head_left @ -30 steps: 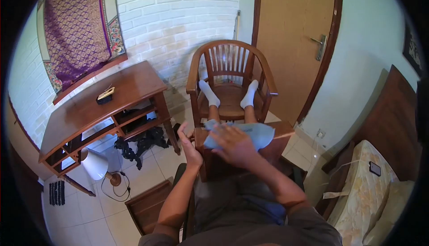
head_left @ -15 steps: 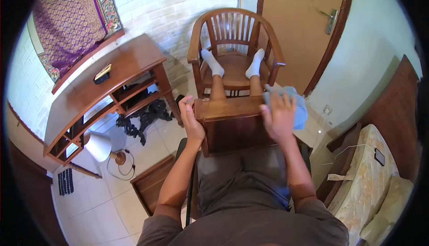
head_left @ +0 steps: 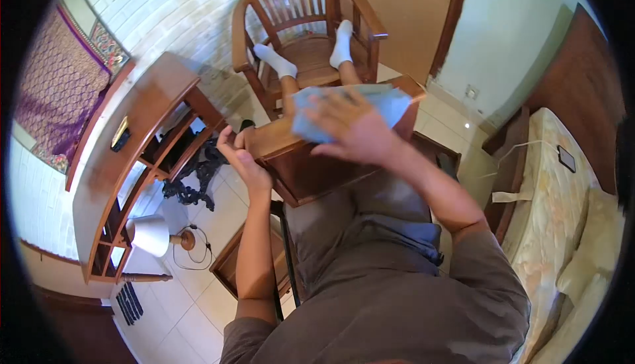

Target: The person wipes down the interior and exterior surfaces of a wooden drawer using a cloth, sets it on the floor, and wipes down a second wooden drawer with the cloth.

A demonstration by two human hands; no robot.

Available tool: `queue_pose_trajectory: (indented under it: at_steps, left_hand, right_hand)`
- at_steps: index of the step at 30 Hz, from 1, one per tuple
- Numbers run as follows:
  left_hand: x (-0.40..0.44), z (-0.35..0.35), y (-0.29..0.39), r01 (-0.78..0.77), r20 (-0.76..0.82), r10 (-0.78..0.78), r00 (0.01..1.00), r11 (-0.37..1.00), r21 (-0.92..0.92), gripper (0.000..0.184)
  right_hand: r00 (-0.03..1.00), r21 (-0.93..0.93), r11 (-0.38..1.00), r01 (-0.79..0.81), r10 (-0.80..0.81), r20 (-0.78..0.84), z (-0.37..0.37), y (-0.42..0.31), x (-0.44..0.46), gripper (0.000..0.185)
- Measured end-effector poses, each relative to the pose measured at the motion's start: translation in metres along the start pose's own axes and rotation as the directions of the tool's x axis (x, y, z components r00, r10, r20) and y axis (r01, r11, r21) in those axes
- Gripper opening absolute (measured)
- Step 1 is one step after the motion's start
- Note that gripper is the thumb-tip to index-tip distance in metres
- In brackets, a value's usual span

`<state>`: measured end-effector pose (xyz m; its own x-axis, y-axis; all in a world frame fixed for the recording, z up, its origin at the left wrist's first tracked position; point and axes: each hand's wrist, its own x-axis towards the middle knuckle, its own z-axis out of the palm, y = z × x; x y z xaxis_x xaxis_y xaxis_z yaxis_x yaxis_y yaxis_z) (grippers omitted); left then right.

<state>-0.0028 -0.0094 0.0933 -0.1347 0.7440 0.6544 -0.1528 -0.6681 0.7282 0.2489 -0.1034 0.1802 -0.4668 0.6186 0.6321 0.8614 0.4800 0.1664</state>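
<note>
A brown wooden drawer (head_left: 311,173) lies tilted across my lap, its smooth panel facing up and away from me. At its left end my left hand (head_left: 250,165) steadies it, the palm against the corner and the fingers bent around the edge. My right hand (head_left: 360,131) presses a light blue cloth (head_left: 393,102) onto the panel's upper face, near the middle. The fingers lie over the cloth, and part of it is hidden beneath them.
My socked feet rest on a wooden armchair (head_left: 314,66) ahead. To the left stands a wooden desk (head_left: 142,126), with a lamp (head_left: 152,235) lying on the floor. Another drawer (head_left: 228,258) sits on the floor. A mattress (head_left: 549,185) with a phone (head_left: 566,159) is at right.
My right hand and the blue cloth have slid left along the panel from its right end. The drawer now sits at a slant, its right end raised, and my view has shifted.
</note>
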Motion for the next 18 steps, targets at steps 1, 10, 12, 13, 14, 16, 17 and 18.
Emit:
queue_pose_trajectory:
  at_steps: [1,10,12,13,14,16,17,18]
  left_hand:
    - [-0.001,0.003,0.004,0.042,0.007,-0.042,0.999,0.999,-0.014,0.069]
    - [0.000,0.007,0.031,0.128,0.000,-0.128,0.992,0.989,-0.074,0.040]
    - [0.000,0.007,0.033,0.148,0.007,-0.148,0.989,0.982,-0.117,0.042]
    - [0.000,0.009,0.041,0.165,0.007,-0.166,0.986,0.976,-0.145,0.042]
    - [0.001,0.010,0.048,0.178,0.008,-0.180,0.984,0.969,-0.170,0.043]
    - [0.003,0.010,0.056,0.150,-0.008,-0.153,0.988,0.973,-0.174,0.042]
    - [0.002,0.008,0.059,0.116,0.001,-0.118,0.993,0.979,-0.166,0.042]
    - [0.001,0.008,0.061,0.085,0.008,-0.085,0.996,0.983,-0.160,0.042]
  right_hand:
    - [0.999,-0.017,0.999,-0.035,0.036,0.035,-0.014,0.027,-0.019,0.078]
    - [0.144,0.923,-0.198,-0.330,0.956,0.256,0.037,0.132,-0.166,0.065]
    - [0.182,0.885,-0.406,-0.230,0.875,0.448,0.055,0.106,-0.164,0.073]
    - [0.249,0.928,-0.305,-0.215,0.901,0.354,0.065,0.099,-0.167,0.077]
    - [0.314,0.961,-0.203,-0.189,0.914,0.255,0.076,0.093,-0.167,0.080]
    - [0.362,0.989,-0.092,-0.113,0.924,0.127,0.087,0.089,-0.159,0.085]
    - [0.347,0.993,-0.085,-0.079,0.932,0.108,0.088,0.092,-0.159,0.087]
    - [0.377,0.994,-0.067,-0.081,0.922,0.093,0.080,0.096,-0.155,0.090]
